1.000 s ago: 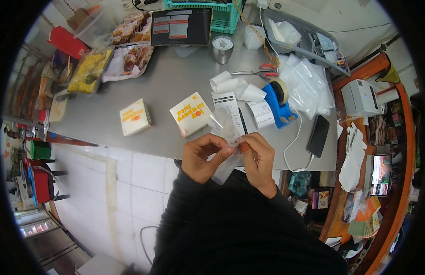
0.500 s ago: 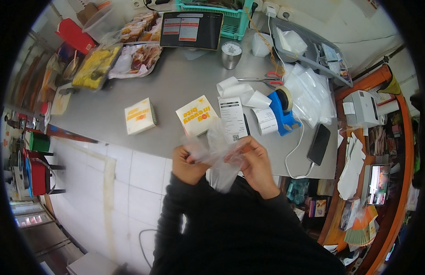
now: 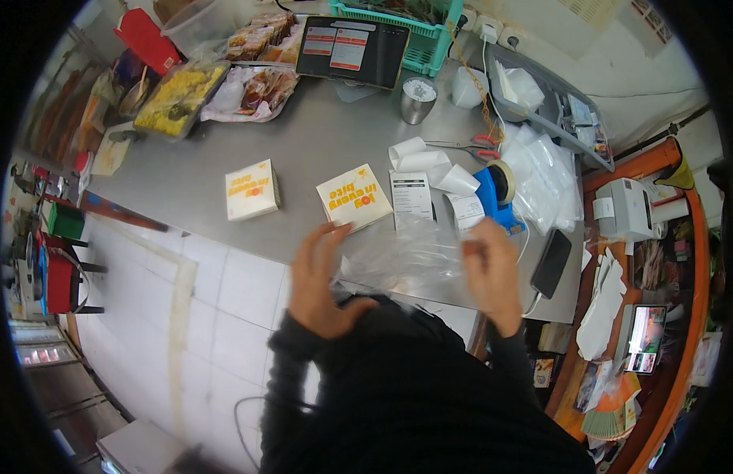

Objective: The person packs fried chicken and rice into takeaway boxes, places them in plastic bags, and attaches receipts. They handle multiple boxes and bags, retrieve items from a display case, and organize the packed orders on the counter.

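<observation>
A clear plastic bag (image 3: 406, 257) stretches loosely between my hands at the table's front edge. My right hand (image 3: 493, 272) is closed on its right end, blurred by motion. My left hand (image 3: 327, 280) is open beside the bag's left side, its fingertips at the front of a white box with yellow lettering (image 3: 354, 197). A second, similar box (image 3: 252, 189) sits farther left. A printed slip (image 3: 410, 191), paper strips (image 3: 433, 162) and a blue tape dispenser (image 3: 497, 197) lie just beyond the bag.
The steel table (image 3: 200, 150) holds food trays (image 3: 248, 95), a tablet (image 3: 350, 51), metal cup (image 3: 418, 103), scissors (image 3: 485, 150), stacked bags (image 3: 544, 174) and charging phone (image 3: 552, 265). An orange shelf (image 3: 674, 332) is at right; red stool (image 3: 62, 284) at left.
My hands have moved apart, the right one rightward and the left one leftward. The bunched bag is now spread out sideways, and my left fingers have opened.
</observation>
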The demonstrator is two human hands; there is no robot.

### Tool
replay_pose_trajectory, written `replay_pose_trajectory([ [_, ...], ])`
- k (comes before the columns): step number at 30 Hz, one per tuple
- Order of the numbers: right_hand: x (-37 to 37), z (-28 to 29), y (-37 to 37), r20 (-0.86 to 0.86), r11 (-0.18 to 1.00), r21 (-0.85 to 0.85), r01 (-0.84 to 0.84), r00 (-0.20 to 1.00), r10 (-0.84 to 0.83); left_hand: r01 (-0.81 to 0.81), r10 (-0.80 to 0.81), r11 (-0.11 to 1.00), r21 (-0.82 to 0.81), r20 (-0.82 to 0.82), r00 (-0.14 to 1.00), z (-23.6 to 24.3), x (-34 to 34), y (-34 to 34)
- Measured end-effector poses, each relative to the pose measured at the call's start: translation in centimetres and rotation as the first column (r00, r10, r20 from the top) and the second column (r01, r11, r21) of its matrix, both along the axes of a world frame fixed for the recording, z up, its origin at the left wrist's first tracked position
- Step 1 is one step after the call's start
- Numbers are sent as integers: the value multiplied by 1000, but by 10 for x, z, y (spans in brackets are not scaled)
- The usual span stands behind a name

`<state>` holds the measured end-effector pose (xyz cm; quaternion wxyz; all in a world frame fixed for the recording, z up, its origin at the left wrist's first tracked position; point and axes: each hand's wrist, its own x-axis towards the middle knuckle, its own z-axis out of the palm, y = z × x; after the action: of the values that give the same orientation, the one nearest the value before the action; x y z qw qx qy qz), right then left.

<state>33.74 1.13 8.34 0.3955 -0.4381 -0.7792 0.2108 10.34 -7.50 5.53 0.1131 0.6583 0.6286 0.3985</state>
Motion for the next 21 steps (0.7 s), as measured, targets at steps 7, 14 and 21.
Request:
replay_pose_trajectory([
  [7, -40, -8, -10, 200, 995, 94, 44, 978, -62, 436, -238, 862, -259, 553, 799, 28, -6, 14],
  [14, 1, -54, 25, -73, 959, -272, -82, 995, 64, -6, -5, 978, -210, -53, 999, -2, -5, -8],
  [21, -26, -25, -22, 132, 886, -341, -315, 917, 377, -588, 475, 794, -156, -445, 760, -47, -42, -6],
])
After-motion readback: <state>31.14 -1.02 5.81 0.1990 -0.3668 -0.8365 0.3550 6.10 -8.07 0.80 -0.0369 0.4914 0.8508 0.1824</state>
